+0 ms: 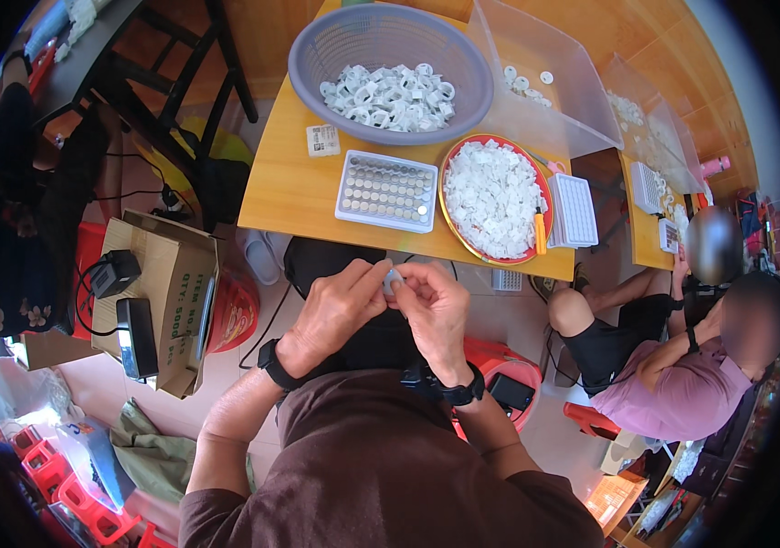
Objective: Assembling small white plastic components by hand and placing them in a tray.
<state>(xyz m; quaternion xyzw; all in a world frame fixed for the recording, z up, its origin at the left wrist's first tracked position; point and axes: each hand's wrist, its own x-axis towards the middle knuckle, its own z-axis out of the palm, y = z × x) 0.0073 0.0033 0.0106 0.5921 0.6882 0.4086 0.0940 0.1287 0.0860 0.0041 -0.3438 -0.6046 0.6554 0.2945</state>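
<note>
My left hand (337,306) and my right hand (433,309) meet just below the table's front edge, fingertips pinched together on a small white plastic piece (394,279). Ahead on the wooden table (285,187) lies a white tray of small round silver cells (386,190). To its right a red round dish (494,195) is heaped with small white plastic pieces. Behind them a grey-blue basin (390,68) holds white ring-shaped parts. Both wrists wear black bands.
A clear plastic bin (545,82) stands at the back right. A white grid tray (573,210) and an orange-handled tool (540,230) lie beside the red dish. A person in a pink shirt (682,384) sits to my right. An open cardboard box (166,292) stands on the left.
</note>
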